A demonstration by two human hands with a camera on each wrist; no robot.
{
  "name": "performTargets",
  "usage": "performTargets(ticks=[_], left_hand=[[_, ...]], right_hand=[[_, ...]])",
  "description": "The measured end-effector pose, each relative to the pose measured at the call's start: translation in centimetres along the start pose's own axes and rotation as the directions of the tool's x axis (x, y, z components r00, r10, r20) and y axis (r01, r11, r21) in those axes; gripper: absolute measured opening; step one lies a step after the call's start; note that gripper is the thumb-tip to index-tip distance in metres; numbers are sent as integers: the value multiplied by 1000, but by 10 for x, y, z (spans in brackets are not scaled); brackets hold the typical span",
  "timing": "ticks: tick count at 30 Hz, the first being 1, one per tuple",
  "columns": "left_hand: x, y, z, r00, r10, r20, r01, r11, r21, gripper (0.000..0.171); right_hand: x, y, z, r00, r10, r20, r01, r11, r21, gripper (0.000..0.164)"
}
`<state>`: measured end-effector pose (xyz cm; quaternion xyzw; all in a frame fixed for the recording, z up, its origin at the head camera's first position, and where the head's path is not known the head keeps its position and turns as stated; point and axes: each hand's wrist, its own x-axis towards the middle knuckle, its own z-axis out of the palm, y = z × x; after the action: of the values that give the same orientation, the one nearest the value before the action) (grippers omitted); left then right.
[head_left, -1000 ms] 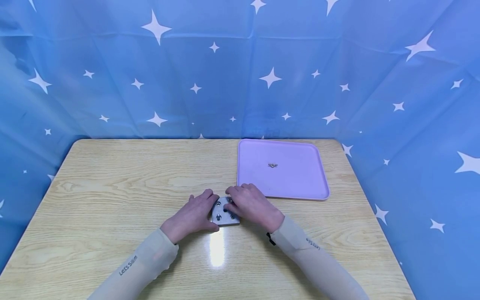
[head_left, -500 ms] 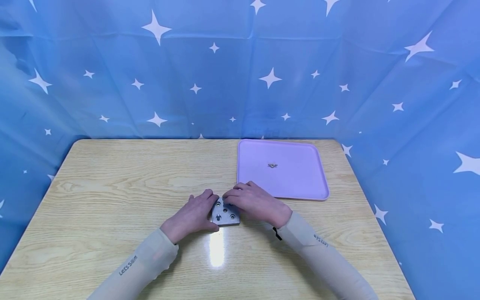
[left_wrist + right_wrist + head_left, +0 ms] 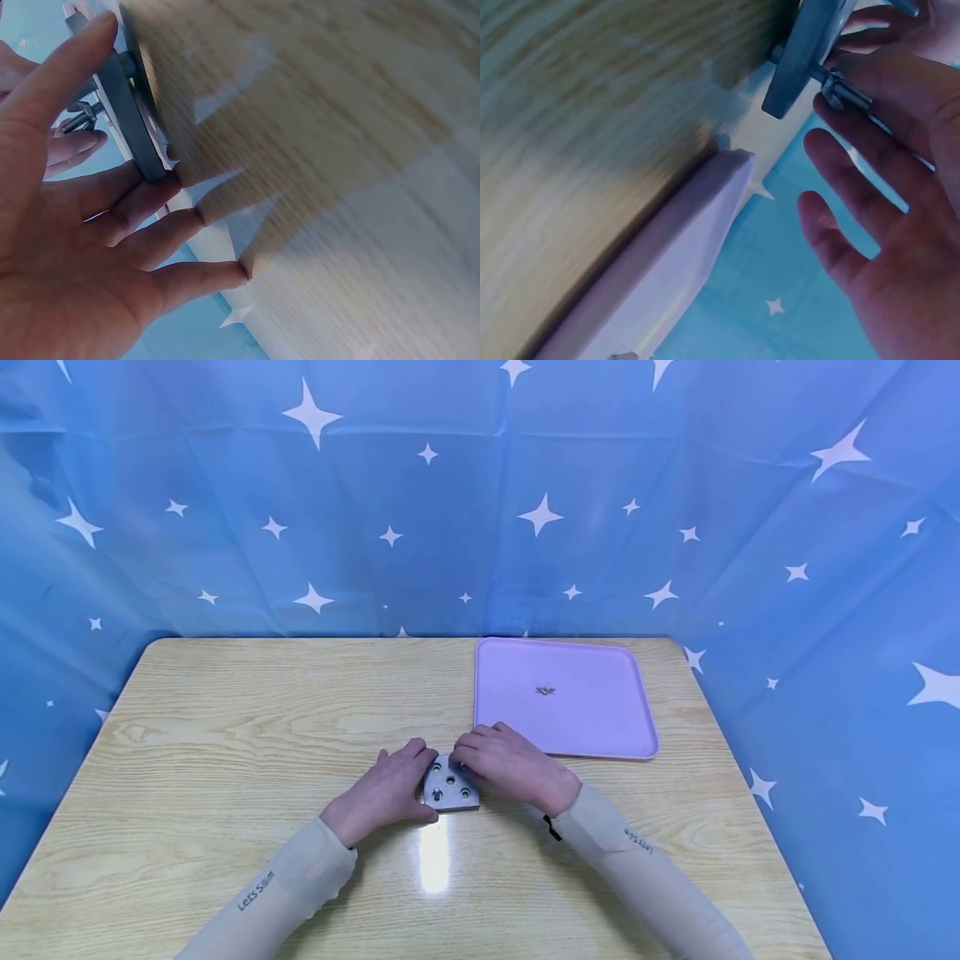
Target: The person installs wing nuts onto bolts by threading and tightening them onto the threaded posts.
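Plate: a small square grey metal plate (image 3: pixel 451 785) with rounded corners lies flat on the worktop (image 3: pixel 225 752), in the lower middle of the head view; several round holes show in its top face, and a short stud stands up near its lower left corner
Plate edge: in the left wrist view the plate (image 3: pixel 127 112) shows as a thick dark slab seen edge-on, with a threaded bolt (image 3: pixel 79 116) sticking out of it
Left hand: the left hand (image 3: pixel 386 789) rests at the plate's left side, fingers fairly straight, thumb against the near left corner and fingertips (image 3: pixel 105 22) at the far edge, bracing it between them
Right hand: the right hand (image 3: pixel 510 764) covers the plate's upper right corner, its fingers curled down on a small fastener (image 3: pixel 840 90) on a bolt there; the other fingers (image 3: pixel 855 180) are spread loose
Tray: a lilac tray (image 3: pixel 600 727) sits to the right of the plate and further back, its near left corner just beside the right hand; a small metal piece (image 3: pixel 545 690) lies near its middle
Edges: the worktop's near edge runs out of the bottom of the head view, and a blue starred cloth (image 3: pixel 225 527) stands close behind and at both sides
Open room: bare wood stretches across the left half of the worktop and in front of the plate, where a bright glare patch (image 3: pixel 433 860) lies
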<state>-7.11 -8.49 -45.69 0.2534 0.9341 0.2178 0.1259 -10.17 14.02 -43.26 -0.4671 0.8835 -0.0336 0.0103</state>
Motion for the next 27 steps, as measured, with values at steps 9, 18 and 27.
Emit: performTargets(ticks=[9,18,27], left_hand=[[0,1,0,1000,1,-2,-1,1000,-4,80],[0,1,-1,1000,-7,9,7,1000,-5,81],[0,0,-1,1000,2,7,-2,1000,11,82]], right_hand=[[5,-3,14,987,29,-160,-31,999,-13,5],[6,-11,20,974,121,-192,-122,993,9,6],[1,-5,6,991,96,-95,-90,994,57,25]])
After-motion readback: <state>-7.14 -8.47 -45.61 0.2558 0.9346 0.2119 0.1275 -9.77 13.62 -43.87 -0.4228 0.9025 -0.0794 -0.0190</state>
